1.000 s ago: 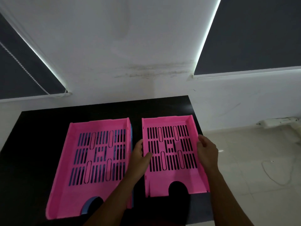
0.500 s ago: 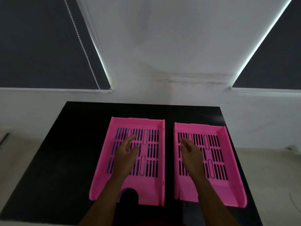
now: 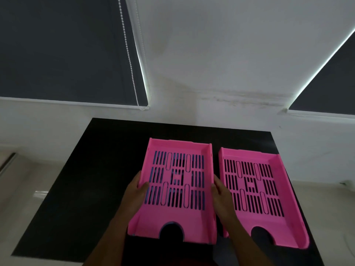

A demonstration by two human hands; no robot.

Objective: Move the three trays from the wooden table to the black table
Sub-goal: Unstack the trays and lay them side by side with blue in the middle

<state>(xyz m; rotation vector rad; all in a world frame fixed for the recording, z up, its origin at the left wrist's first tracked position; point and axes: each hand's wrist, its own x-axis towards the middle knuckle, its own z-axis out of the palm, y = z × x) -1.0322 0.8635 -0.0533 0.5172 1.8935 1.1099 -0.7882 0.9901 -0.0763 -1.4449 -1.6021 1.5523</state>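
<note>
Black surface [image 3: 80, 189], two pink trays side by side.
Left hand [image 3: 135, 191] and right hand [image 3: 221, 191] clasp left pink tray's [image 3: 178, 219] side walls, likely to lift it off the blue tray [image 3: 148, 189] beneath.

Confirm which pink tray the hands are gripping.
The left pink tray, blue showing through its slots; left hand and right hand clasp its sides.

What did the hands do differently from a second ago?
Both hands left the right pink tray and moved left. The left hand and right hand now grip the sides of the left pink tray, which has a blue tray showing through its slots. Both pink trays stayed side by side on the black table.
</note>
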